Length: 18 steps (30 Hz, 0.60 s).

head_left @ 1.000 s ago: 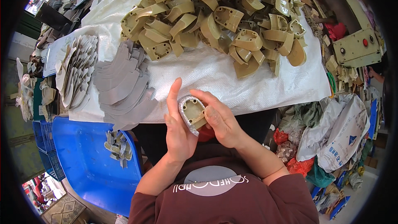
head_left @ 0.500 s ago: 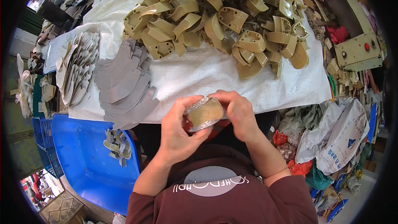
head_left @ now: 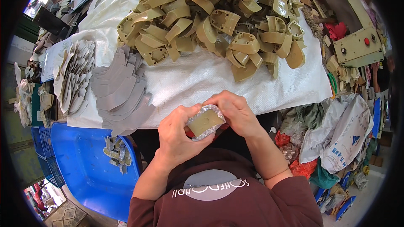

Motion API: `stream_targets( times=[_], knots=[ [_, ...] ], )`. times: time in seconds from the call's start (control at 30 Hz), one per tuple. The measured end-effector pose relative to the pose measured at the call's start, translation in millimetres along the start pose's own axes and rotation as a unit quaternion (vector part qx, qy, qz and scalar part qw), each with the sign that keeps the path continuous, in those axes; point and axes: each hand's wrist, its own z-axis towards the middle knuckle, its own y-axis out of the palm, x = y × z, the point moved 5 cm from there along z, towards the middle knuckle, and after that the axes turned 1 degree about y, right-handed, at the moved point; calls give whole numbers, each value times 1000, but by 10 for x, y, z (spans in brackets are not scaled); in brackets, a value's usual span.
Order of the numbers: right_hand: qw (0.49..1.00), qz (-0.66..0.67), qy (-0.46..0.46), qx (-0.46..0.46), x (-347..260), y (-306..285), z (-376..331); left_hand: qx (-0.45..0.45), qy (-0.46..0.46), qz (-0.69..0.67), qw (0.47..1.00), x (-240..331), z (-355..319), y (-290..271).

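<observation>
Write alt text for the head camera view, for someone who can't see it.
Seen from above, a person's left hand and right hand together hold a tan curved moulded piece with a silvery edge, at a table covered in white sheeting. Beyond lie a heap of similar tan pieces and fanned grey flat cut-outs; a blue bin sits lower left.

Bare white sheet [head_left: 202, 80] between hands [head_left: 210, 122] and tan pile [head_left: 214, 21].

The olive moulded pieces [head_left: 219, 21] look like smooth, faintly glossy plastic, the sheet [head_left: 202, 80] over the desk is white woven plastic cloth, the grey cut shapes [head_left: 120, 90] seem matt felt-like board, and the blue bin [head_left: 80, 159] is glossy plastic.
</observation>
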Motion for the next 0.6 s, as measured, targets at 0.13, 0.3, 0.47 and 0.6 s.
stream_targets(
  times=[0.13, 0.3, 0.47, 0.6],
  knots=[
    [999, 0, 36, -31, -2, 10, -35, 79, 19, 49, 995, 26, -28, 60],
    [977, -191, -58, 79, -46, 101, -59, 92, 20, 150, 984, 52, -57, 123],
    [998, 34, -2, 45, 160, 118, -45, 103, 32, 167, 980, 29, -39, 68],
    [971, -219, -79, 52, 10, 229, -98, 113, 41, 170, 978, 21, -115, 28]
  ],
)
